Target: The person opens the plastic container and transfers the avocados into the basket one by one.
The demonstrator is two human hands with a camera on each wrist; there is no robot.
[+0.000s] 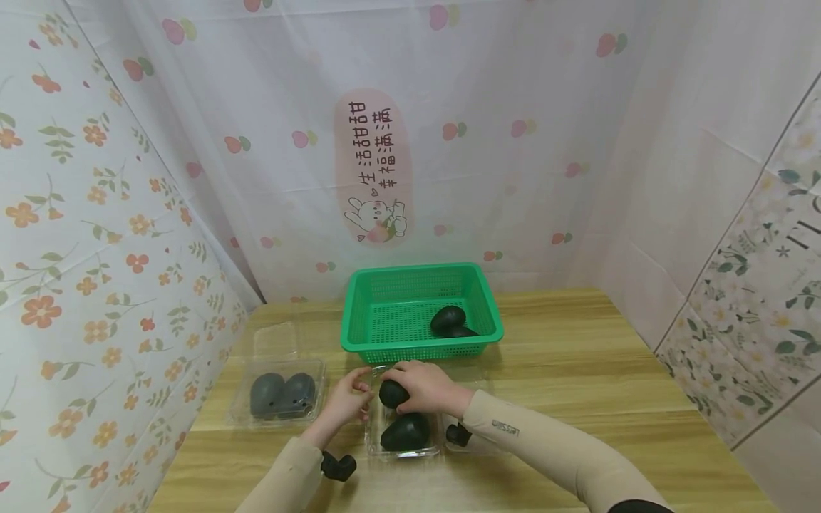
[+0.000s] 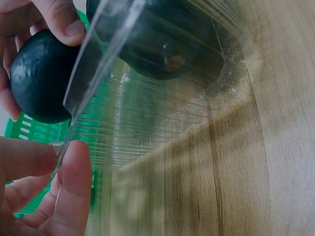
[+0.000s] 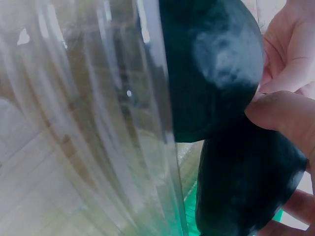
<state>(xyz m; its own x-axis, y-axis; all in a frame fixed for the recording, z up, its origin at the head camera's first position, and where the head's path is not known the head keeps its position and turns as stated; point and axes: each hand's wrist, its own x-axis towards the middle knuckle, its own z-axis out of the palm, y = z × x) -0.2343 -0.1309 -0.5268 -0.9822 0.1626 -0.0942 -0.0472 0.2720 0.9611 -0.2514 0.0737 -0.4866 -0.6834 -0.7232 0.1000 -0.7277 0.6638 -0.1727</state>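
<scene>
My right hand (image 1: 428,387) grips a dark avocado (image 1: 392,394) at the far end of a clear plastic clamshell box (image 1: 373,436). A second avocado (image 1: 405,432) lies in the near half of that box. My left hand (image 1: 348,400) is at the box's left side. In the left wrist view its thumb and fingers (image 2: 74,169) pinch the thin plastic rim. The right wrist view shows my right thumb (image 3: 283,112) against the held avocado (image 3: 248,182), whose side is close to the other one (image 3: 216,69).
A green basket (image 1: 355,313) stands behind the box, with dark avocados (image 1: 447,320) in its right corner. At the left, another clear clamshell (image 1: 318,377) contains two avocados (image 1: 266,394). The box's clear lid (image 1: 477,377) spreads to the right, beneath my right forearm. Patterned curtains surround the wooden table (image 1: 564,342).
</scene>
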